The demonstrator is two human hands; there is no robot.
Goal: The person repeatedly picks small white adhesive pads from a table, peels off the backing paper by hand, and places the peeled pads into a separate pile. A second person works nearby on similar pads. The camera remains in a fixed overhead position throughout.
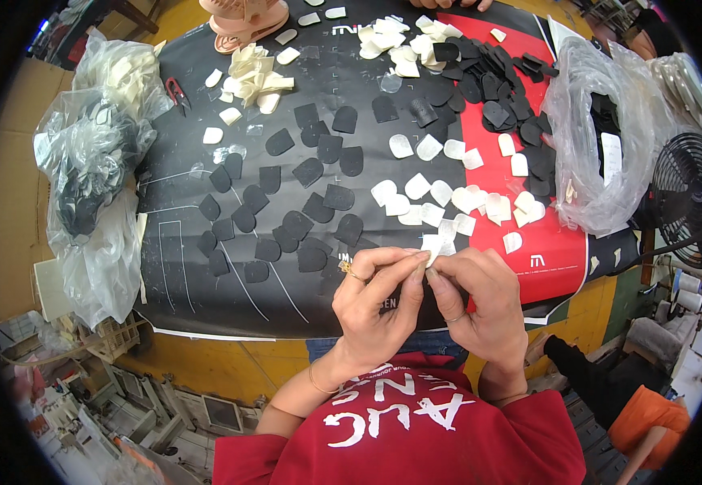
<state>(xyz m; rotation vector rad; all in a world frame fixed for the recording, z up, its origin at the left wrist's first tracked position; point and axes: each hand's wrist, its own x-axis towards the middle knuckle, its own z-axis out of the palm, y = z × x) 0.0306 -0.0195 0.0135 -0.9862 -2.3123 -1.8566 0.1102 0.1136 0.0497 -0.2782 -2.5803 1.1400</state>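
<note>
Both my hands meet at the table's near edge, right of the middle. My left hand (379, 303) and my right hand (480, 303) pinch one small white arch-shaped patch (430, 246) between thumbs and fingertips. Just beyond my fingers lie loose white patches (432, 214), some overlapping, on the black and red table cover. To their left, black patches (319, 208) of the same shape are spread out. A heap of black patches (500, 77) lies at the far right, beside a pile of white ones (387, 36).
Clear plastic bags (96, 162) of patches stand at the left edge; another bag (601, 137) is at the right, near a black fan (686, 198). Red-handled snips (177, 95) lie near cream pieces (254, 77). Another person's hands (452, 4) show at the far edge.
</note>
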